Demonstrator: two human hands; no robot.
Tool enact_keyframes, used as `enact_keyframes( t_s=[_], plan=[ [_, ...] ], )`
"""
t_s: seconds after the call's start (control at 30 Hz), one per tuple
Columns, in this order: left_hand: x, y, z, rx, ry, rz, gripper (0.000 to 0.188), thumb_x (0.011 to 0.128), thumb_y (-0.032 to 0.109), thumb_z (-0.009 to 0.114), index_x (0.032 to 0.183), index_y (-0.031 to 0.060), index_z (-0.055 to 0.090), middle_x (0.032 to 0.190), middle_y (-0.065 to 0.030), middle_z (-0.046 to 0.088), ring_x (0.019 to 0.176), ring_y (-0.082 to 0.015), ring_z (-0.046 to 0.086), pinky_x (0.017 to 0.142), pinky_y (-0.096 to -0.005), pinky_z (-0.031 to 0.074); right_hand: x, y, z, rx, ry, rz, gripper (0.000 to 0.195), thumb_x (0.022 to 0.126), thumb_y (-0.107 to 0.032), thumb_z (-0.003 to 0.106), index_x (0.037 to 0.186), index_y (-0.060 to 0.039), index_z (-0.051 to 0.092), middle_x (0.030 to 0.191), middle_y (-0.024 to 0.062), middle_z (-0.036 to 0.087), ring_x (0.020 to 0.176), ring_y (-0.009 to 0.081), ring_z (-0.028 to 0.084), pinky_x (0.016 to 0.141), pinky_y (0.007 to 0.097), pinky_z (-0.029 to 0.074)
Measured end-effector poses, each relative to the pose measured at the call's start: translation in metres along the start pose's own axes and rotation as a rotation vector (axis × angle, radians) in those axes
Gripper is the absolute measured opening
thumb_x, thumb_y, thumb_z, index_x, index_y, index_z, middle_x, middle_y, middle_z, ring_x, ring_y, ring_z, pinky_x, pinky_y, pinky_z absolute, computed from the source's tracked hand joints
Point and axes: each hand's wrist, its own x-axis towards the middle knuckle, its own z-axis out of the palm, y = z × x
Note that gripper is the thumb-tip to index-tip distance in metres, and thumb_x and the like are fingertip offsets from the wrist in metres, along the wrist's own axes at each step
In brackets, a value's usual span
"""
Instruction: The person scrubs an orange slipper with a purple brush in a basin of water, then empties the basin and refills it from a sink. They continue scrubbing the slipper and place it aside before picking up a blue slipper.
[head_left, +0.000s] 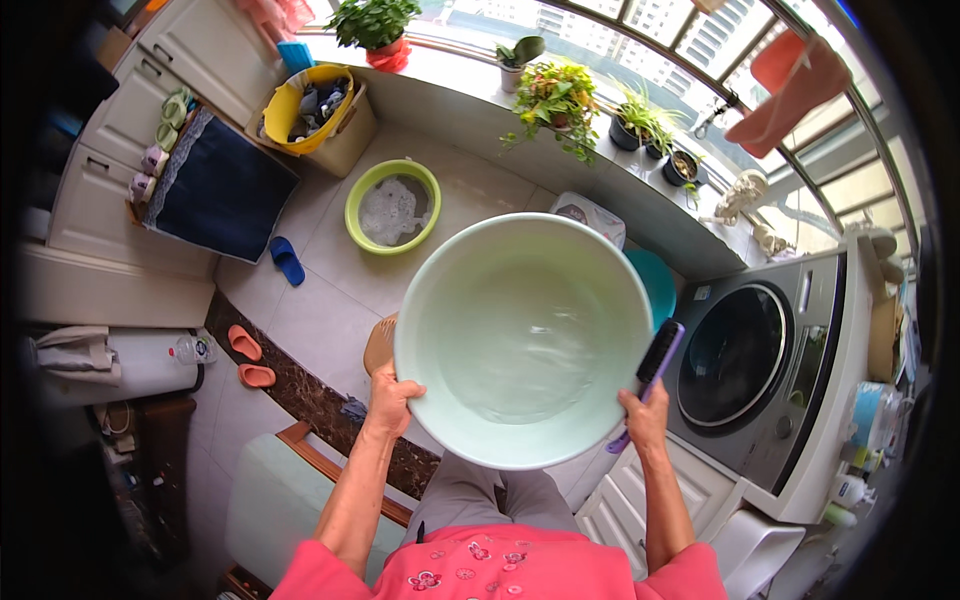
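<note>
A large pale green basin (525, 442) holding clear water is up in front of my body. Its left rim is gripped by my left hand (392, 399), thumb over the edge. My right hand (646, 412) holds the right rim together with a purple-handled brush (661, 356) with black bristles, which stands along the basin's outside. On the floor beyond, a yellow-green basin (354, 225) contains greyish, sudsy water. A brown object (380, 345), partly hidden, shows behind the basin's left side.
A blue slipper (287, 261) and orange slippers (245, 343) lie on the tiles at left. A yellow basket (281, 120) of clothes tops a beige bin. Potted plants (559, 101) line the window ledge. At right stands a front-loading washing machine (757, 442); a teal basin (654, 281) is partly hidden.
</note>
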Motion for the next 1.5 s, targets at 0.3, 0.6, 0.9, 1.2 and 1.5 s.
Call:
enact_keyframes(
  t_s=[0.3, 0.6, 0.9, 1.2, 1.5],
  plan=[
    [0.029, -0.019, -0.131, -0.162, 0.287, -0.029, 0.059, 0.064, -0.012, 0.048, 0.123, -0.0123, 0.055, 0.113, -0.0201, 0.064, 0.100, -0.0307, 0.065, 0.090, -0.0388, 0.055, 0.069, -0.021, 0.162, -0.228, -0.165, -0.117, 0.027, 0.078, 0.000, 0.066, 0.105, -0.0015, 0.061, 0.084, 0.0078, 0.066, 0.080, 0.0171, 0.062, 0.075, 0.0357, 0.051],
    [0.035, -0.025, -0.247, -0.349, 0.500, 0.004, 0.064, 0.066, -0.011, 0.044, 0.130, -0.0089, 0.051, 0.123, -0.0189, 0.062, 0.113, -0.0350, 0.061, 0.097, -0.0442, 0.053, 0.106, -0.065, 0.326, -0.446, -0.383, -0.164, 0.029, 0.077, -0.005, 0.069, 0.104, 0.0023, 0.061, 0.087, 0.0180, 0.069, 0.083, 0.0287, 0.066, 0.078, 0.0402, 0.051],
    [0.091, -0.022, -0.304, -0.553, 0.839, 0.015, 0.063, 0.064, -0.008, 0.049, 0.127, -0.0078, 0.055, 0.121, -0.0210, 0.061, 0.109, -0.0364, 0.061, 0.096, -0.0467, 0.051, 0.175, -0.123, 0.476, -0.565, -0.619, -0.298, 0.030, 0.078, -0.009, 0.069, 0.103, 0.0035, 0.059, 0.081, 0.0225, 0.066, 0.077, 0.0369, 0.065, 0.075, 0.0455, 0.049],
    [0.143, 0.007, -0.340, -0.660, 1.091, -0.081, 0.068, 0.069, -0.009, 0.047, 0.137, -0.0061, 0.049, 0.130, -0.0230, 0.057, 0.117, -0.0398, 0.056, 0.103, -0.0488, 0.046, 0.240, -0.162, 0.623, -0.665, -0.852, -0.354, 0.030, 0.079, -0.011, 0.068, 0.103, 0.0030, 0.059, 0.082, 0.0240, 0.066, 0.076, 0.0396, 0.065, 0.072, 0.0469, 0.049],
    [0.226, -0.019, -0.421, -0.666, 1.200, -0.045, 0.062, 0.065, -0.007, 0.051, 0.125, -0.0054, 0.059, 0.117, -0.0185, 0.064, 0.107, -0.0348, 0.060, 0.096, -0.0453, 0.049, 0.295, -0.113, 0.748, -0.697, -0.899, -0.381, 0.029, 0.076, -0.010, 0.069, 0.099, 0.0038, 0.060, 0.083, 0.0238, 0.067, 0.077, 0.0385, 0.065, 0.073, 0.0452, 0.050]
  ],
)
